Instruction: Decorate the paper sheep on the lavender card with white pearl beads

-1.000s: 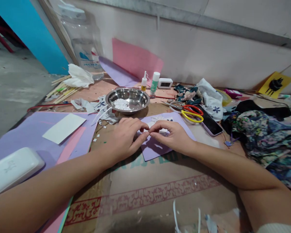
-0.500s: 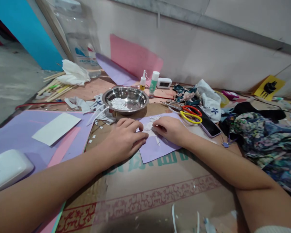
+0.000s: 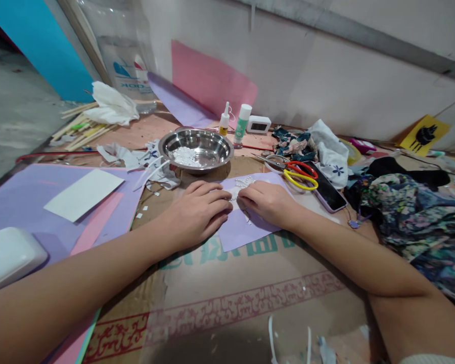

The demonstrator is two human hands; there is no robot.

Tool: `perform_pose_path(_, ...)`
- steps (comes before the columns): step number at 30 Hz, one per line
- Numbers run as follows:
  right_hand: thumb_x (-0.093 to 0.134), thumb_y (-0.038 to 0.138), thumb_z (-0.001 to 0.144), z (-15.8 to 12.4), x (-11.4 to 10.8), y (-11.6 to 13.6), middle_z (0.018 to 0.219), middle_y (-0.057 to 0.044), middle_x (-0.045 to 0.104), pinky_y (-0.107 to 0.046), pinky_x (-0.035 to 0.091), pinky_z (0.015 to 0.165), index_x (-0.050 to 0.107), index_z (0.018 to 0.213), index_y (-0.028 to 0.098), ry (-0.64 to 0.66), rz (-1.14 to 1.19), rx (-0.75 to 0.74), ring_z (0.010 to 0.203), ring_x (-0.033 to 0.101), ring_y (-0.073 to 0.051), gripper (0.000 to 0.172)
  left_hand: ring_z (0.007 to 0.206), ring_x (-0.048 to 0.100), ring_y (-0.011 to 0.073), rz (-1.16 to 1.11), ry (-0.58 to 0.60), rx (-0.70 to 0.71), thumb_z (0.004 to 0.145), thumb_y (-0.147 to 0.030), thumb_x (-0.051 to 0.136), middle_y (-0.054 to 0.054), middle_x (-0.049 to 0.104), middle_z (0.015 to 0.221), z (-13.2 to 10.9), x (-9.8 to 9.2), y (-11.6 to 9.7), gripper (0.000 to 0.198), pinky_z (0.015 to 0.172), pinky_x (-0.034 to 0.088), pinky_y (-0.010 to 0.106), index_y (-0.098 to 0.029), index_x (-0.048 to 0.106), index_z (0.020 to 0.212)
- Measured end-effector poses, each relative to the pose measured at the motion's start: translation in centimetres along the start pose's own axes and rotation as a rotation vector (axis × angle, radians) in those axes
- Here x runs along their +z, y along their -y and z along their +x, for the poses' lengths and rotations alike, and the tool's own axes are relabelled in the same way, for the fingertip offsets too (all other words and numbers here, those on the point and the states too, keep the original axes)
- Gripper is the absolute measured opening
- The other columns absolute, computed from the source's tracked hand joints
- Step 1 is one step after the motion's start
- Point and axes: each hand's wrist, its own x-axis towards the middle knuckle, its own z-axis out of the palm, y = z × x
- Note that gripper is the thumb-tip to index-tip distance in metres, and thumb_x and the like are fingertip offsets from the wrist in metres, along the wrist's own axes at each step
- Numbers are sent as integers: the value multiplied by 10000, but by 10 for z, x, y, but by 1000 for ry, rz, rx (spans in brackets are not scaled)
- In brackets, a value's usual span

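Observation:
A small purple sheet of paper [image 3: 242,236] lies on the cardboard under my fingertips. On its upper part is a string of small pearly beads [image 3: 244,181], laid in curves beside a pale patch. My left hand [image 3: 200,210] rests along the sheet's left edge, fingers loosely bent and fingertips by the beads. From the right, my right hand [image 3: 267,202] is closed in a pinch over the bead string; the fingers partly hide what they grip. A thin white scrap [image 3: 247,218] lies just below that hand.
Behind the hands stands a steel bowl [image 3: 195,146] with white bits in it. Scissors [image 3: 299,175] and a phone [image 3: 328,194] lie right. A glue bottle [image 3: 224,121] and glue stick [image 3: 242,123] stand farther back. Purple sheets [image 3: 18,192] spread left; patterned cloth [image 3: 409,217] is heaped right.
The left fingertips have shifted slightly right, closer to the right hand. The right hand stays over the beads, which show a little more behind it. The camera view has tilted slightly.

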Motion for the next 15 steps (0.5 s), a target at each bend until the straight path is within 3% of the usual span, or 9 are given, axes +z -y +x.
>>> perform_pose_path(15, 457, 141, 969, 1, -4, 1, 756, -50, 642, -281, 332, 627, 674, 817, 186, -8, 20, -48, 733, 524, -170, 268, 1189, 576, 267, -4, 21, -14, 1008, -328, 420, 74, 694, 1242, 1, -1, -1, 294, 1035, 397, 461, -212, 683, 1073)
